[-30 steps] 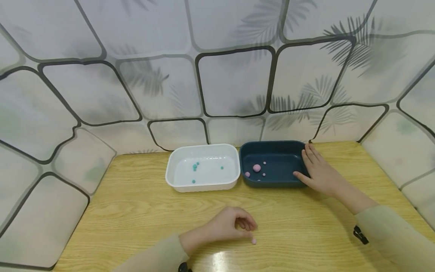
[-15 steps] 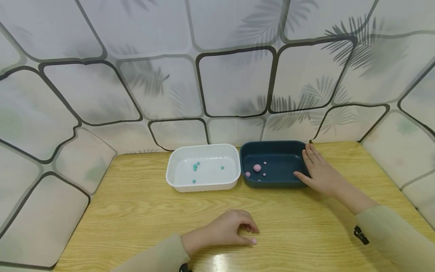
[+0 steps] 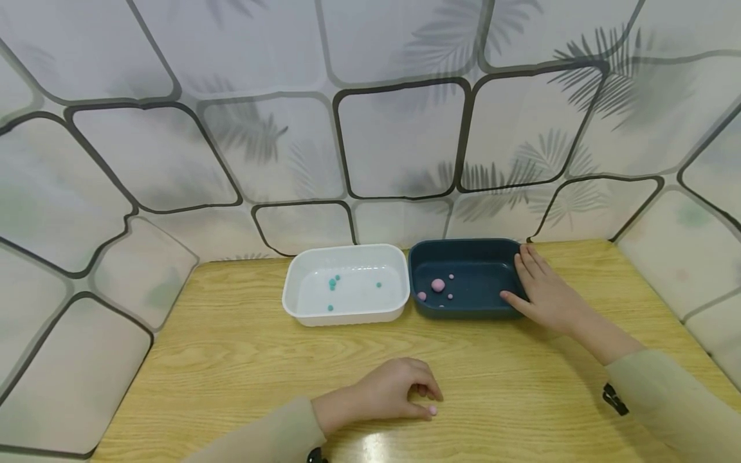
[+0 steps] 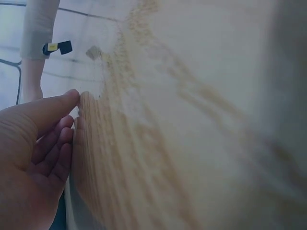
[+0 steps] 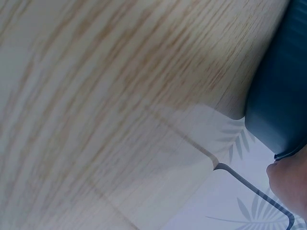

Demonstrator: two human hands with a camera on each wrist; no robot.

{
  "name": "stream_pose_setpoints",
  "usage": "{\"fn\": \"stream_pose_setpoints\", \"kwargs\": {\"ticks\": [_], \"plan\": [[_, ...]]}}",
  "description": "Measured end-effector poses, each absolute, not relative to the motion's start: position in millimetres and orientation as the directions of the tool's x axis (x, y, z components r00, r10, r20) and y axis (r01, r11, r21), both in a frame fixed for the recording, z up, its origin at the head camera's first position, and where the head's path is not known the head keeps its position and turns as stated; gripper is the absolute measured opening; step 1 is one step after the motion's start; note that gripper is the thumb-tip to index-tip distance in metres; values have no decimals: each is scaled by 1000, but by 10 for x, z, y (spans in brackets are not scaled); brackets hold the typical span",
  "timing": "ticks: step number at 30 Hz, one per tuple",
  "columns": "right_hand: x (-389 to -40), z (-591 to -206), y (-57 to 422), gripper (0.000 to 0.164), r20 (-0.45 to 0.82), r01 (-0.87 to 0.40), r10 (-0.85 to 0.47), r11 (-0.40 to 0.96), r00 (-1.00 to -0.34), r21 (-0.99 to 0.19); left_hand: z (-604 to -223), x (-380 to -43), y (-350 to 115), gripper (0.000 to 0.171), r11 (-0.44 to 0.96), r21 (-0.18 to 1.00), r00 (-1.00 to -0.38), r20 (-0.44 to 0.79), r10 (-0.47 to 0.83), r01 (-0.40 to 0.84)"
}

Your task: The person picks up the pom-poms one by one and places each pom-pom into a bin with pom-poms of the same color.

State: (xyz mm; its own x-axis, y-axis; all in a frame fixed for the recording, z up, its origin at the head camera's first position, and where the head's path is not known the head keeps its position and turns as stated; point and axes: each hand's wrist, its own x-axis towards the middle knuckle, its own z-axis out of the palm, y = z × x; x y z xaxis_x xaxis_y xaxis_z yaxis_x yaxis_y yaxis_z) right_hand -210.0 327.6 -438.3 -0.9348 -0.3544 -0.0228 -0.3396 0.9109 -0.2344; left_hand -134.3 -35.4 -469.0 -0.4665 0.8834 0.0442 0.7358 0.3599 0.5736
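Note:
My left hand (image 3: 399, 389), low in the middle of the head view, rests near the table with its fingers loosely bent. At the tip of its thumb lies a small pink ball (image 3: 433, 410); a gap separates the ball from the index fingertip. In the left wrist view the thumb and fingers (image 4: 53, 153) stand apart, and no ball can be seen there. My right hand (image 3: 547, 292) lies with fairly straight fingers on the right end of a dark blue tray (image 3: 486, 312), its thumb over the rim. Inside this tray are several pink balls (image 3: 438, 285) of different sizes.
A white tray (image 3: 347, 319) with several small teal balls (image 3: 332, 283) stands left of the blue one, touching or nearly touching it. Both stand near the back of the wooden table (image 3: 231, 360), before a patterned cloth wall (image 3: 399, 141).
My left hand has lowered slightly and moved a little right, bringing the thumb tip against the pink ball. The right hand and both trays look unmoved.

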Motion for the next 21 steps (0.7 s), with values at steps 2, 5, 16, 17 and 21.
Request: {"fn": "stream_pose_setpoints", "kwargs": {"ticks": [2, 5, 16, 17, 21], "plan": [[-2099, -4380, 3278, 102, -23, -339, -354, 911, -935, -235, -4696, -1346, -350, 16, 360, 569, -465, 45, 884, 740], [-2093, -4371, 3273, 102, -29, -337, -353, 914, -935, -228, -4706, -1349, -346, 15, 358, 566, -462, 46, 886, 743], [-2107, -4373, 3270, 101, -31, -336, -352, 914, -936, -227, -4717, -1361, -338, 7, 360, 582, -463, 32, 886, 729], [-2105, -4376, 3273, 101, -31, -337, -353, 913, -935, -228, -4717, -1360, -338, 7, 360, 584, -463, 31, 886, 727], [-2100, -4372, 3268, 101, -35, -333, -350, 914, -936, -231, -4721, -1359, -336, 6, 355, 592, -462, 32, 886, 724]]}}
